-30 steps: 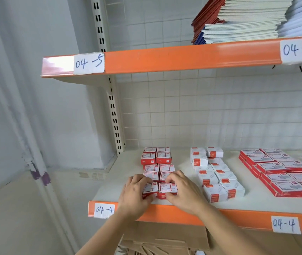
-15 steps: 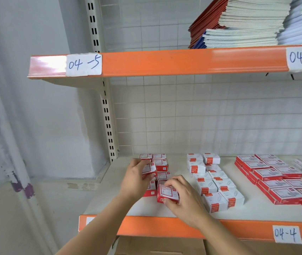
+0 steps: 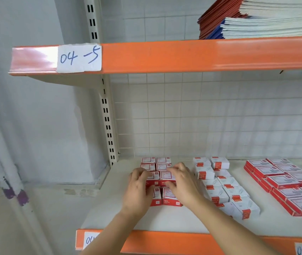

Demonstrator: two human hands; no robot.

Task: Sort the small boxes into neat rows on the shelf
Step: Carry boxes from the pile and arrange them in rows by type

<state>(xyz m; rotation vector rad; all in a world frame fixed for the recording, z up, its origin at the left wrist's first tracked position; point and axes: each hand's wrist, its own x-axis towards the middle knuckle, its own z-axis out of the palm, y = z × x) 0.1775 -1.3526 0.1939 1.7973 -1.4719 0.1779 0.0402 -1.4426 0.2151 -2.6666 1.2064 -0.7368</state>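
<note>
Red-and-white boxes (image 3: 156,178): a two-column block at the left end of the shelf (image 3: 109,214), running from the wire back panel toward the orange front lip; the middle pair sits higher than the boxes in front of it, so at least some are stacked.
Left hand (image 3: 139,190): lies over the left column; its fingers (image 3: 140,173) are curled over the raised left box, thumb side hidden, so how firm the hold is cannot be told.
Right hand (image 3: 182,183): fingers bent over the raised right box, thumb at its front face, apparently pinching it.
Step, as judged: squaring up or seating the upper pair.
Risk, toppling: uneven pressure from the two hands could slide the raised boxes off those beneath them.
Risk, skewed row: pushing one column harder would likely open a gap down the middle or twist the block.
Risk, neighbours: the white boxes (image 3: 225,188) stand just beside the right wrist; a sideways swing of that forearm could knock their already loose line.
Risk, front edge: the nearest boxes lie toward the lip; dragging backward could carry them off.
Flat red boxes (image 3: 284,184): well apart, unlikely to be disturbed.
</note>
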